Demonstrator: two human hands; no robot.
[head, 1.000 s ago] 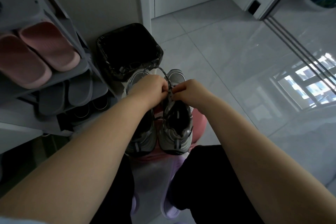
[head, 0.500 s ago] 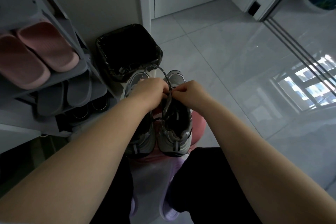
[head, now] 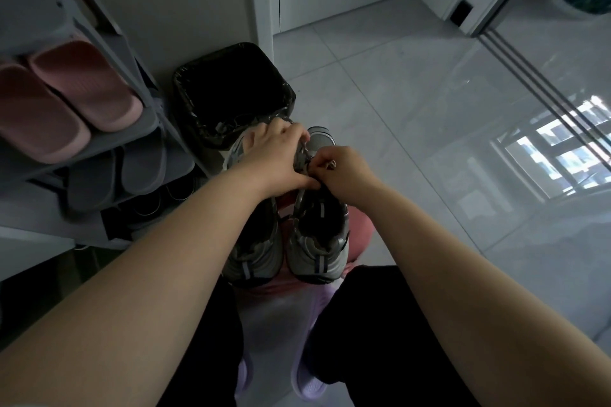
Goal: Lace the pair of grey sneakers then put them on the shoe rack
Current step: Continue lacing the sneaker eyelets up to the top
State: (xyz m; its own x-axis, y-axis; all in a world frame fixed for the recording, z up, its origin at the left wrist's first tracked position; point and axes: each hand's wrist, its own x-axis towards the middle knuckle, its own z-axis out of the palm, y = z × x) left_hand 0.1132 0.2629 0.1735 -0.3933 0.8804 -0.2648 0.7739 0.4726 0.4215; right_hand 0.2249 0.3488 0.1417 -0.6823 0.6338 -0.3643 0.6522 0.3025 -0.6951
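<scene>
Since half a second ago the left hand (head: 274,158) has slid forward, away from the body and over the toes of the shoes. The right hand (head: 347,172) has kept its place, so the knuckles no longer sit level.

The left fingers (head: 297,137) curl down round the grey shoelace (head: 304,150). The right fingertips (head: 325,162) are clenched in a pinch on its end. Both work over the tongue of the right-hand grey mesh sneaker (head: 319,241). The left-hand grey mesh sneaker (head: 256,258) stands touching it, heels toward the person.

Two sneakers stand on one round pink stool (head: 362,235), not on the grey plastic shoe rack (head: 145,124) to the left. That rack holds two pink foam slippers (head: 82,86) above and two grey slippers (head: 142,168) below; the dark shoes lower down cannot be counted. One black-lined bin (head: 231,89) stands just beside the rack, beyond the sneakers. Two lilac slippers (head: 307,383) show on the person's feet.
</scene>
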